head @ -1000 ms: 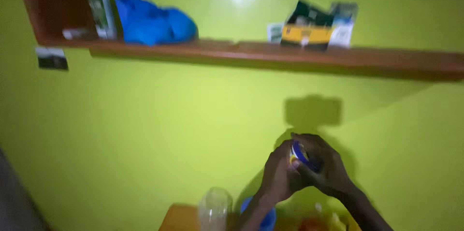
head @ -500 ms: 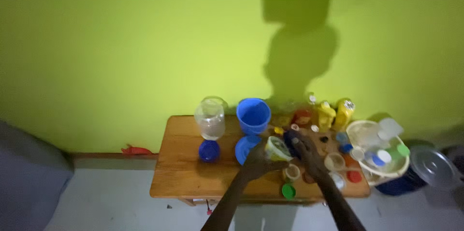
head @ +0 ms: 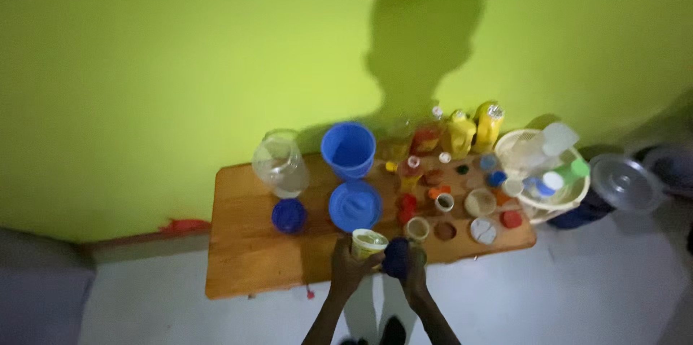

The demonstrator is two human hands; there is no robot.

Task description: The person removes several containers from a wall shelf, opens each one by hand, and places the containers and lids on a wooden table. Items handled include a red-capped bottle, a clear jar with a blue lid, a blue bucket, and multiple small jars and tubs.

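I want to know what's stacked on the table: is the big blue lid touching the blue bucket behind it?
Apart. The head view shows a strip of bare wooden table between the blue lid and the blue bucket.

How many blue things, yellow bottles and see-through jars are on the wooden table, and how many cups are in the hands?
Blue things: 3, the blue bucket, the big blue lid, the small blue lid
Yellow bottles: 2
Clear jar: 1
Pale cup in the left hand: 1
Total: 7
The right hand holds a dark blue thing, too blurred to name.
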